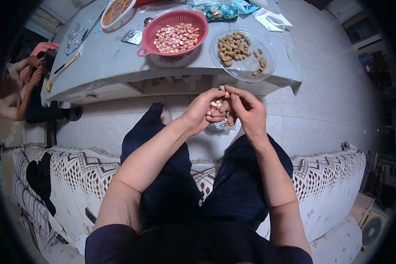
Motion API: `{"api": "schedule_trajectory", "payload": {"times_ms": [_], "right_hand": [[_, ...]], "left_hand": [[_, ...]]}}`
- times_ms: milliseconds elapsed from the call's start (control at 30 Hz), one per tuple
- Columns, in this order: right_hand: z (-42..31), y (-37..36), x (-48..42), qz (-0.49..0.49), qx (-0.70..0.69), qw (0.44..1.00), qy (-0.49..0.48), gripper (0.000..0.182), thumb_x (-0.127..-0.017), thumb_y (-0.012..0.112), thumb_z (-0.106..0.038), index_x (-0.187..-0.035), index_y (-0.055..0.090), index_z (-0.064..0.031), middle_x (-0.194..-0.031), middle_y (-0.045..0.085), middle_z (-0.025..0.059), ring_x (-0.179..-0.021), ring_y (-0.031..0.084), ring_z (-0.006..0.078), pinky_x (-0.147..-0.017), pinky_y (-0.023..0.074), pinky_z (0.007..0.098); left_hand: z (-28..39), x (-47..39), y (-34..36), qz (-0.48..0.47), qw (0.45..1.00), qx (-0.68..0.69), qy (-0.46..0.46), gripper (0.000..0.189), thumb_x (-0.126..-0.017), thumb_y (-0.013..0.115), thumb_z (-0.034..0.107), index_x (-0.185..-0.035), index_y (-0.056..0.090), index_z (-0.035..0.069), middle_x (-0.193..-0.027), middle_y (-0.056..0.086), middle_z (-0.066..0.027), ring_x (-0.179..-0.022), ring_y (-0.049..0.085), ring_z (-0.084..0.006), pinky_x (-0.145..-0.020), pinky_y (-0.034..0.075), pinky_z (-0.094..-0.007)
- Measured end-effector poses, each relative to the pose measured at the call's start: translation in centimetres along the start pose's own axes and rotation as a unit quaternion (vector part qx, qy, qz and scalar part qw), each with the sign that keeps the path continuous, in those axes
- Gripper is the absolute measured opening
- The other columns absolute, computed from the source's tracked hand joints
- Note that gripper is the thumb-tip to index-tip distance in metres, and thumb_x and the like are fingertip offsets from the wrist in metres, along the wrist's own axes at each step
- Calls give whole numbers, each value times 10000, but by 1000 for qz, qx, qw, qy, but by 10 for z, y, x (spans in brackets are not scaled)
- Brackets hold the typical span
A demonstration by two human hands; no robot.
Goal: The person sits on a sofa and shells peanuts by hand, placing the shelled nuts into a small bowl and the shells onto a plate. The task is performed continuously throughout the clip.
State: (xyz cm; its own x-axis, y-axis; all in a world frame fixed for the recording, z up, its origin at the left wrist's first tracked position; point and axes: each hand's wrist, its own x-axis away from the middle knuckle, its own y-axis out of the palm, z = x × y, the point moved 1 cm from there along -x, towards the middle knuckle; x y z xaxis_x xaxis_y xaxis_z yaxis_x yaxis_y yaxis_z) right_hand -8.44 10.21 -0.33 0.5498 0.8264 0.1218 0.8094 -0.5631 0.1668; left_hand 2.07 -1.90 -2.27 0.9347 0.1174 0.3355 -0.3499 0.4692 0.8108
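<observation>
Several shelled pink peanuts [216, 105] lie in my left hand [203, 110], whose fingers curl around them. My right hand [249, 110] meets it at the fingertips, on a peanut shell [222, 88] with a pink kernel at its edge. Below both hands, between my knees, part of a container lined with clear plastic [222, 125] shows, with bits of shell. On the table ahead stands a pink plastic colander [145, 36] of shelled peanuts [176, 38]. To its right, a clear round plastic tray [247, 71] holds unshelled peanuts [232, 49].
The table [109, 66] also bears a white-rimmed basket [118, 15], a foil packet [132, 37], a floral teal package [214, 11], a white cloth [272, 19], glasses and a yellow-ended stick [62, 71]. Another person [19, 82] sits at the far left. A patterned sofa cover [330, 178] lies under me.
</observation>
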Motion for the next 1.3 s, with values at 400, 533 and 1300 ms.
{"api": "schedule_trajectory", "payload": {"times_ms": [400, 533, 1300], "right_hand": [[-3, -13, 0, -27, 230, 968, -93, 246, -889, 663, -32, -1129, 713, -46, -904, 713, 95, -763, 663, 152, -666, 520, 279], [-3, -11, -2, -9, 194, 977, -88, 211, -921, 650, -60, -1126, 694, -32, -892, 712, 87, -759, 664, 146, -673, 524, 282], [-11, -72, -101, 298, 633, 660, -276, 149, -831, 713, -217, -905, 713, -87, -856, 680, 109, -848, 620, 320, -731, 465, 444]], "left_hand": [[2, -2, -9, 33, 997, -68, -25, 160, -977, 534, 150, -853, 525, 50, -693, 450, 32, -530, 353, -28, -433, 275, -182], [-1, 3, -3, -3, 984, -175, -35, 158, -996, 501, 145, -875, 541, 50, -685, 439, 45, -545, 338, -25, -446, 238, -193], [16, 27, -3, 91, 995, 15, -34, 330, -963, 474, 164, -1155, 605, -71, -723, 437, 27, -524, 335, -38, -403, 292, -169]]}}
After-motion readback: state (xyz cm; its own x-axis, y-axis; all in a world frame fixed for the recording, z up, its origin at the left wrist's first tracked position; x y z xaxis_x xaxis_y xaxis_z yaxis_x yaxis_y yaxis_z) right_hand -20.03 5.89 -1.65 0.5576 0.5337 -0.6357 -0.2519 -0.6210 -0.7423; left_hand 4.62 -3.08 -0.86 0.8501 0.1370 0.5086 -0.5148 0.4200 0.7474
